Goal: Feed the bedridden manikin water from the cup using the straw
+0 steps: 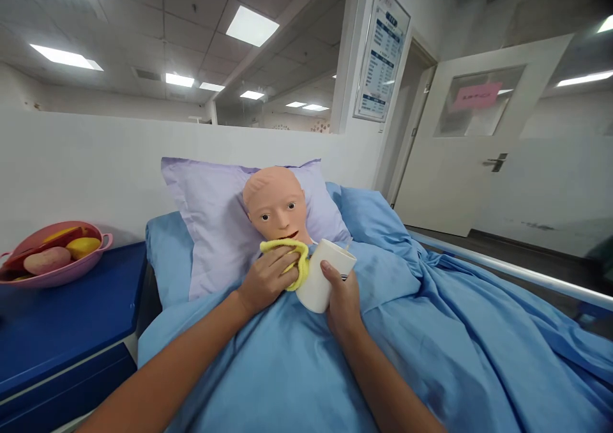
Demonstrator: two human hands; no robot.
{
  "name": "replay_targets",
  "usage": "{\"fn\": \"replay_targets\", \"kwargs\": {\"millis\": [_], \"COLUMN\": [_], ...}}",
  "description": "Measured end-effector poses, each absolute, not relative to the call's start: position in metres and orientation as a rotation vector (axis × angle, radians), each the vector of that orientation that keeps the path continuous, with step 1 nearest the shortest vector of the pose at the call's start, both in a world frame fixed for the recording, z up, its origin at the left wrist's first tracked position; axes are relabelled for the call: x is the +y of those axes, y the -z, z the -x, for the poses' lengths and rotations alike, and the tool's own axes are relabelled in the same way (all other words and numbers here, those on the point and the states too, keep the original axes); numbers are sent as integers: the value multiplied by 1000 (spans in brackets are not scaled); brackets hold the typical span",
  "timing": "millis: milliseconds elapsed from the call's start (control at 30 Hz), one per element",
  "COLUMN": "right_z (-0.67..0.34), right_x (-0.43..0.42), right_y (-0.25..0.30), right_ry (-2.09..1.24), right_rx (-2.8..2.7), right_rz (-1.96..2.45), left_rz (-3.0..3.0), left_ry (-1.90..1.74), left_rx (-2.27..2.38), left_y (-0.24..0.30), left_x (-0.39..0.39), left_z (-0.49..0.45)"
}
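Note:
A training manikin (275, 203) lies in a bed, its head on a lilac pillow (211, 222), covered by a blue sheet (431, 331). My left hand (265, 280) is closed on a yellow cloth (292, 254) held under the manikin's chin. My right hand (342, 302) grips a white cup (323, 273), tilted toward the manikin's mouth, right beside the cloth.
A blue bedside cabinet (71, 318) stands at the left with a pink bowl (57, 273) of fruit on it. A metal bed rail (527, 273) runs along the right side. A white door (474, 145) and a wall notice (383, 56) are behind.

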State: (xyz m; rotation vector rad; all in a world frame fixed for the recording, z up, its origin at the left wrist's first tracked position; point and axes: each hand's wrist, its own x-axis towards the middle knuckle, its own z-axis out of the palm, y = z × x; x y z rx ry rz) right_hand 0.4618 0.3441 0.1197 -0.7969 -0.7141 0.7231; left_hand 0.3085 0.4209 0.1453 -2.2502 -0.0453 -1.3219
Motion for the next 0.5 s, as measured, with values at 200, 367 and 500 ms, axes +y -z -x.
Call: {"fn": "replay_targets", "kwargs": {"millis": [200, 367, 500], "right_z": [-460, -460, -461], "right_x": [344, 343, 343], "right_y": [-123, -123, -121], "right_ry": [-711, -713, -703], "right_rx": [-737, -716, -718], "right_rz": [718, 771, 798], "left_rz": [2103, 2169, 2282], "left_ry": [1286, 1242, 1333], "left_rx": [14, -76, -122], "left_y": [-180, -152, -133], "left_x": [426, 436, 431], "left_z": [-323, -321, -311]}}
